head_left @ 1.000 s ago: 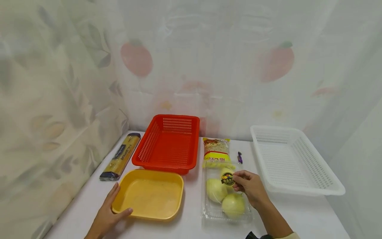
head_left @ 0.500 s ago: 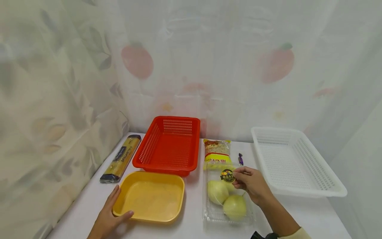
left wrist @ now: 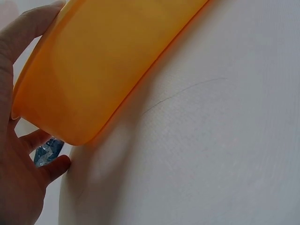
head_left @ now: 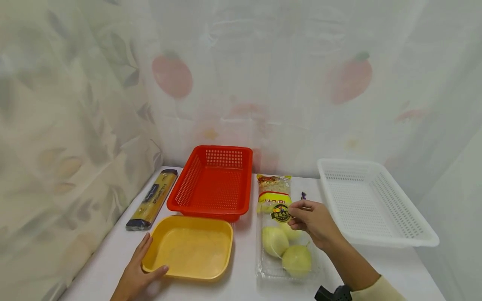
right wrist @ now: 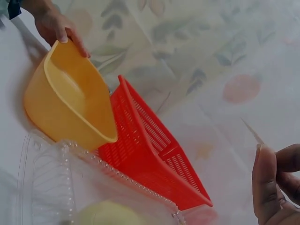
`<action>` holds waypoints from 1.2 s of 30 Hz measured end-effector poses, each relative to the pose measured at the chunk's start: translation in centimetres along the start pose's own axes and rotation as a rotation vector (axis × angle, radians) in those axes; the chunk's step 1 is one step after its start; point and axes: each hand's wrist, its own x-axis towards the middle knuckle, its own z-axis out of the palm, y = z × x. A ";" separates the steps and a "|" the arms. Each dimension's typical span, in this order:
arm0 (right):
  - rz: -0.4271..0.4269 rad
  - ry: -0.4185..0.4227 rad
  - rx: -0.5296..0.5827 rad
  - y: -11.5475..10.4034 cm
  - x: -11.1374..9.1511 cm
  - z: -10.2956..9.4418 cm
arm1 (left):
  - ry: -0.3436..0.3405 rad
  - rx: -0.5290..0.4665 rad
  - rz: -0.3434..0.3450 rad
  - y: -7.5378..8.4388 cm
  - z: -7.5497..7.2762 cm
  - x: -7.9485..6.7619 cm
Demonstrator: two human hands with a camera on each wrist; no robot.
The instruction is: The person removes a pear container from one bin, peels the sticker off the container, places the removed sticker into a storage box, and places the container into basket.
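My right hand (head_left: 315, 223) pinches a round black-and-gold fruit label (head_left: 280, 213) between thumb and fingers, and the right wrist view shows its thin edge. The label is over the far part of a clear plastic clamshell box (head_left: 265, 267). Inside the box are pale green round fruits that look like pears (head_left: 296, 261). My left hand (head_left: 136, 274) holds the near left corner of a yellow plastic basin (head_left: 190, 251), thumb at the front rim and fingers along the left side. Nothing is seen inside the basin.
Behind the basin stands a red perforated basket (head_left: 222, 179), with a spaghetti packet (head_left: 152, 200) to its left. A yellow-and-clear food bag (head_left: 274, 188) lies behind the clamshell. A small purple-wrapped item (head_left: 303, 195) is partly hidden by my right hand. A white basket (head_left: 370, 205) stands right.
My right hand has carried the label left and away from me, towards the far end of the clamshell. It now covers part of the purple-wrapped item. My left hand keeps its hold on the basin.
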 end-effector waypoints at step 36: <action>0.024 -0.182 0.074 -0.2 1.9 9.9 | -0.062 0.048 -0.090 0.2 -0.3 0.2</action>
